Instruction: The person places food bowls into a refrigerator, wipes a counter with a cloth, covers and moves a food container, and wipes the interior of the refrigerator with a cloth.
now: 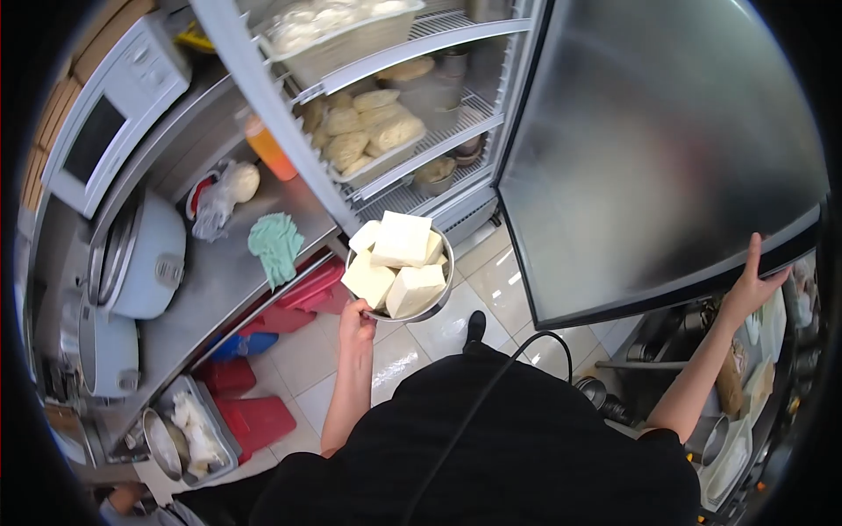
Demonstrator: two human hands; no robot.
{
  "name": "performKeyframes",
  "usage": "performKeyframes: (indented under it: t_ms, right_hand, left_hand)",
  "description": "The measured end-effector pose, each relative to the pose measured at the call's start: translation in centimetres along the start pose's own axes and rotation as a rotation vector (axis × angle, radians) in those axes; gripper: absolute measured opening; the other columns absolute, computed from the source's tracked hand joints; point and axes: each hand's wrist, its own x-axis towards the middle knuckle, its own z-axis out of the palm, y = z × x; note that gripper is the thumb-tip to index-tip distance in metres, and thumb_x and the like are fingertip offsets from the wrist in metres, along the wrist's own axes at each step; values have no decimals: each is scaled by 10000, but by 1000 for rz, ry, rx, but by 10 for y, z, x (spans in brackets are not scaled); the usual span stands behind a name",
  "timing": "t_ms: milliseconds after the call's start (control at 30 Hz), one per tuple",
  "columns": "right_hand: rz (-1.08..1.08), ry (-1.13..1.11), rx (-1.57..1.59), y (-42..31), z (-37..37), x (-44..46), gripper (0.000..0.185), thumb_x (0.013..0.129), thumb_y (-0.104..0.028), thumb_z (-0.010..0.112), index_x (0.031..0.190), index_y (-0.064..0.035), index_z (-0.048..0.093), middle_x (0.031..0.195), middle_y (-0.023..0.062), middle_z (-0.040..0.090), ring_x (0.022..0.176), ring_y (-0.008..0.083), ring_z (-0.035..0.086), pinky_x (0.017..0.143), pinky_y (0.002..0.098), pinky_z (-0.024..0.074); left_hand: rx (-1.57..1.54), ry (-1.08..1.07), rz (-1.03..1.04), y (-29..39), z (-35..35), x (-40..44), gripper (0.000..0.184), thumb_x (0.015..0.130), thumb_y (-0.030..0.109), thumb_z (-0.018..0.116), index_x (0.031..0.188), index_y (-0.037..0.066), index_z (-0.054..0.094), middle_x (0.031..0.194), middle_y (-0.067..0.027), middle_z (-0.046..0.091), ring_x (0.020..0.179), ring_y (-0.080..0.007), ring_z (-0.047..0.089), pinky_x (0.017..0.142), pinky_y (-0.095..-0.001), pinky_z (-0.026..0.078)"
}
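My left hand [354,324] grips the rim of a round metal bowl [441,302] held out in front of me. Several pale white blocks that look like tofu [402,239] are heaped in it, rising above the rim. Off to the right, my right hand [752,285] holds the edge of a glass fridge door [653,158], which stands wide open and is fogged over. Ahead is the fridge with wire shelves [474,105]. A tub of pale, bagged food [377,131] sits on its middle shelf, and a white bin [351,39] of pale items is above.
Along the left runs a steel counter [215,280] with rice cookers [145,263], a green cloth [275,248], an orange bottle [269,147] and a microwave [118,114]. Red bins [254,421] stand below it. Pans and trays [732,456] are at the right. Another person's hand [127,497] shows at lower left.
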Motion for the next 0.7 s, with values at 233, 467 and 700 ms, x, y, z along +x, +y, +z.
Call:
performKeyframes:
  t_ms: [233, 467, 700]
  right_hand:
    - [267, 246, 3, 117, 22, 92, 583, 680, -212, 709, 1101, 92, 443, 1041, 147, 534, 908, 186, 528, 805, 307, 426]
    - [-433, -394, -248, 83, 206, 4, 386, 713, -99, 583, 1070, -7, 472, 1044, 107, 493, 976, 200, 461, 852, 314, 368]
    - [1226, -1667, 392, 146, 376, -125, 461, 708, -138, 600, 1123, -56, 417, 939, 62, 496, 887, 158, 507, 709, 335, 461]
  left_hand:
    - [26, -69, -64, -38, 120, 77, 416, 519, -112, 448, 907, 40, 454, 720, -13, 500, 457, -82, 388, 400, -184, 300]
    - [72, -112, -65, -51, 222, 112, 455, 513, -105, 447, 959, -15, 438, 742, -52, 530, 540, -124, 493, 453, -204, 374]
    - [200, -235, -76, -51, 277, 177, 448, 507, -95, 461, 950, -31, 453, 808, -86, 548, 640, -169, 537, 512, -230, 416]
